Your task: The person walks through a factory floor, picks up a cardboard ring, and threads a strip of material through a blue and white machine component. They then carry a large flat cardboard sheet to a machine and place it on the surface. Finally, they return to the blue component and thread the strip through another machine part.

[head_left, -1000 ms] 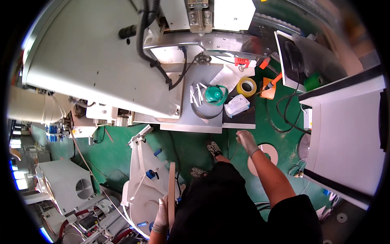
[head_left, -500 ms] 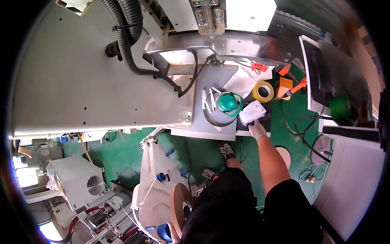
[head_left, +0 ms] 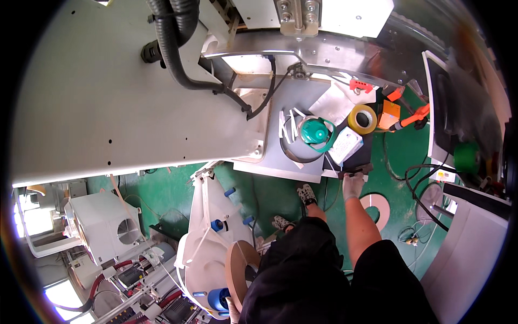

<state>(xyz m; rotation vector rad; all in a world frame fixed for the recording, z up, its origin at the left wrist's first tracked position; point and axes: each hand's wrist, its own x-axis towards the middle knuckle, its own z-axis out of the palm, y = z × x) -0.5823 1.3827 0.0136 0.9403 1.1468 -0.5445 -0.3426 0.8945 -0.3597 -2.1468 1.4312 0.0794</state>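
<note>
My right hand (head_left: 353, 185), in a pale glove, is at the front edge of the work table, its fingers closed around the near side of a dark elongated object (head_left: 356, 170) whose kind I cannot make out. Just beyond lies a white-and-blue packet (head_left: 345, 146). To its left stands a bottle with a green lid (head_left: 315, 132), beside several white strips (head_left: 287, 125). At the lower edge, my left hand (head_left: 233, 310), mostly cut off, grips the rim of a large brown roll (head_left: 235, 275) close to my body.
A yellow tape roll (head_left: 362, 119), an orange box (head_left: 389, 114) and an orange-handled tool (head_left: 414, 116) lie at the table's right. A white stand with blue hubs (head_left: 208, 227) is to my left. A flat ring (head_left: 377, 208) lies on the green floor, near cables (head_left: 418, 167).
My right hand has drawn back from the packet to the table's front edge, with the dark object at its fingers. The whole view has shifted slightly. My left hand stays on the brown roll.
</note>
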